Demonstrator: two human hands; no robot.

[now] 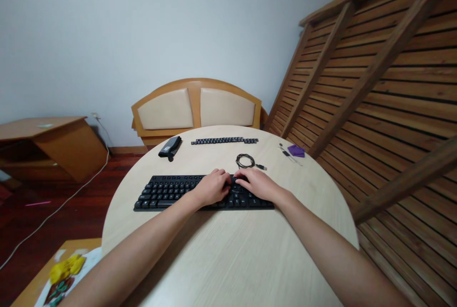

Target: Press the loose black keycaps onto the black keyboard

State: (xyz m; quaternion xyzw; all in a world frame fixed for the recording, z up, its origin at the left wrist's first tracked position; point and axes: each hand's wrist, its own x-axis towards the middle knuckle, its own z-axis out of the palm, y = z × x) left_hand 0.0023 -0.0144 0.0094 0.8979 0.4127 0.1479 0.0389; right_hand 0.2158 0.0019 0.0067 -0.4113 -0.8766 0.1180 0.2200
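A black keyboard [167, 192] lies across the middle of a round pale wooden table [228, 254]. My left hand [211, 187] rests on the keyboard's middle keys with its fingers curled down. My right hand [257, 184] sits beside it on the right half, fingers bent and pressed onto the keys near the left hand's fingertips. What the fingertips pinch, if anything, is hidden. A row of loose black keycaps [224, 141] lies along the far side of the table.
A coiled black cable [246, 161] lies just behind the keyboard. A dark grey pouch [170, 147] sits far left, a purple cloth [296, 150] and small tool far right. A wooden slatted frame [385, 88] leans at right; a headboard [196, 107] stands behind.
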